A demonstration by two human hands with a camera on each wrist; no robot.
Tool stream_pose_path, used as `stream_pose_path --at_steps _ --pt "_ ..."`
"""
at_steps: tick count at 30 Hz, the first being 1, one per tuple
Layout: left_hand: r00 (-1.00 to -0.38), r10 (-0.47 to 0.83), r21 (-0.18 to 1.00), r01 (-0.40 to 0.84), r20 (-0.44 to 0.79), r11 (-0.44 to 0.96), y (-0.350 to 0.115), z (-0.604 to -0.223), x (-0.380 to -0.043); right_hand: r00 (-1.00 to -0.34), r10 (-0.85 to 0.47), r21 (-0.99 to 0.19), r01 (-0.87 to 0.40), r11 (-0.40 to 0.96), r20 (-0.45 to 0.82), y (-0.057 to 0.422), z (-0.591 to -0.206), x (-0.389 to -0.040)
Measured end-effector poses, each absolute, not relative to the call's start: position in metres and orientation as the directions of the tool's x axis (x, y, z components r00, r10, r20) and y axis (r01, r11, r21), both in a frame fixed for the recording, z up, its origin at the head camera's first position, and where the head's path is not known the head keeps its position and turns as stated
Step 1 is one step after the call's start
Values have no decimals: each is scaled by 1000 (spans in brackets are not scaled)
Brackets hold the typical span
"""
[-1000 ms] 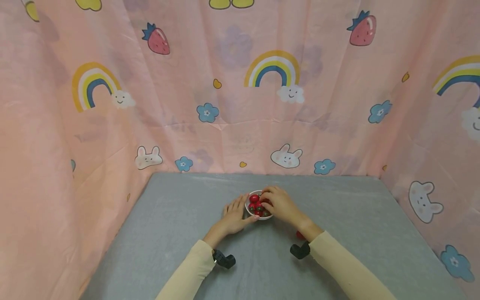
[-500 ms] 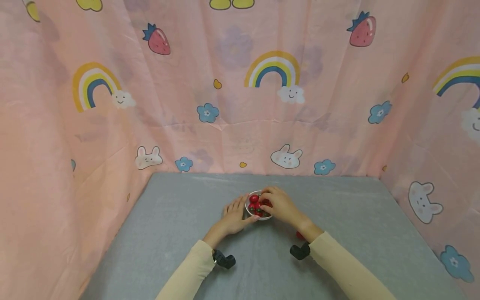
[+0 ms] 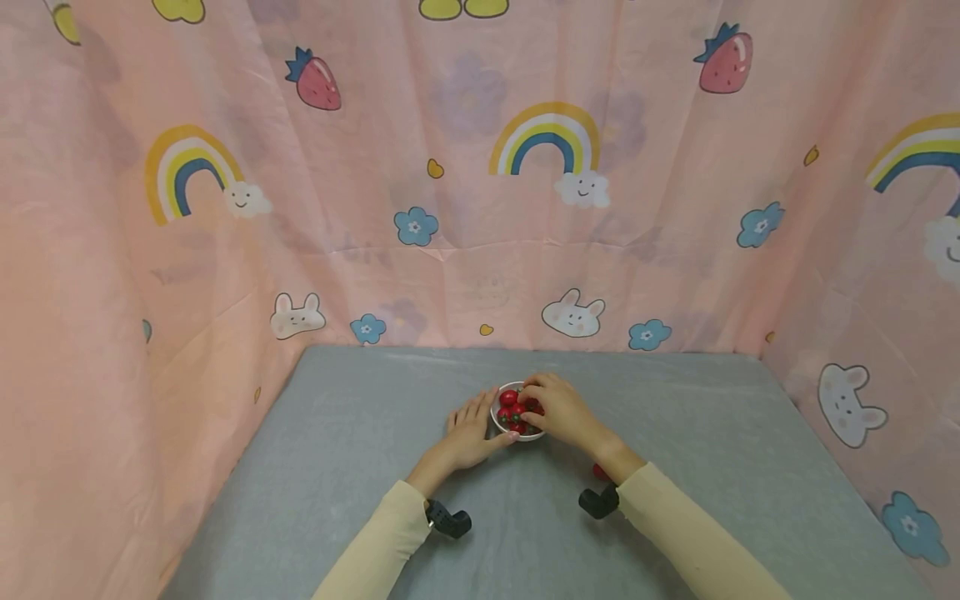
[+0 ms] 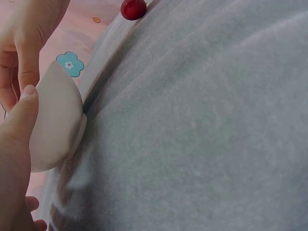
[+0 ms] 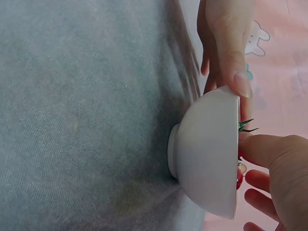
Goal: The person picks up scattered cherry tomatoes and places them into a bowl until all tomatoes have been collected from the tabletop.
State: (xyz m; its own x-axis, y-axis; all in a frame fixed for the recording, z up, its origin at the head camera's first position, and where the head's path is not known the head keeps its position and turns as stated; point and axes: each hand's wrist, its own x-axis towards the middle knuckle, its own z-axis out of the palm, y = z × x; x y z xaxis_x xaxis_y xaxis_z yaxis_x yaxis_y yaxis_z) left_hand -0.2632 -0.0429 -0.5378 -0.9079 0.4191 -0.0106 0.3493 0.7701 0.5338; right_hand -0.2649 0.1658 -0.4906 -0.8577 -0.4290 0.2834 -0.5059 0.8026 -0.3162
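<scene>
A small white bowl [image 5: 207, 154] of red cherry tomatoes with green stems [image 3: 508, 398] stands on the grey cloth. My left hand [image 3: 467, 435] holds it from the left, with the thumb over the near rim and the fingers along its far side. From the right, my right hand [image 3: 564, 410] reaches over the rim with bent fingers. In the right wrist view its thumb [image 5: 264, 149] presses a red tomato just inside the rim; the fingertips' grip is partly hidden by the bowl. Another cherry tomato [image 4: 133, 8] lies on the cloth beneath the right wrist.
The grey cloth-covered table [image 3: 360, 417] meets a pink curtain [image 3: 480, 250] printed with rainbows, rabbits and flowers at its back and sides. A black wrist mount [image 3: 450, 521] sits on the left wrist, another black mount [image 3: 598, 502] on the right.
The tomatoes in the bowl have shifted slightly under the right fingers. Both hands, the bowl and the loose tomato stay in nearly the same places.
</scene>
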Motion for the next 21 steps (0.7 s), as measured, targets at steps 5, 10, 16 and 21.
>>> stream_pose_path --at_steps 5,10,16,21 --pt "-908 419 529 349 -13 774 -43 -537 -262 -858 -430 -310 -505 805 281 165 -492 -266" --pt "-909 416 535 343 -16 772 -43 -536 -262 -868 -417 -318 -489 812 270 163 -493 -267" --pt "-907 422 536 349 -15 769 -43 -537 -263 -867 -410 -313 -487 815 282 162 -494 -267" --pt "-906 424 535 350 -16 769 -44 -539 -263 -864 -408 -316 -491 812 295 162 -495 -267"
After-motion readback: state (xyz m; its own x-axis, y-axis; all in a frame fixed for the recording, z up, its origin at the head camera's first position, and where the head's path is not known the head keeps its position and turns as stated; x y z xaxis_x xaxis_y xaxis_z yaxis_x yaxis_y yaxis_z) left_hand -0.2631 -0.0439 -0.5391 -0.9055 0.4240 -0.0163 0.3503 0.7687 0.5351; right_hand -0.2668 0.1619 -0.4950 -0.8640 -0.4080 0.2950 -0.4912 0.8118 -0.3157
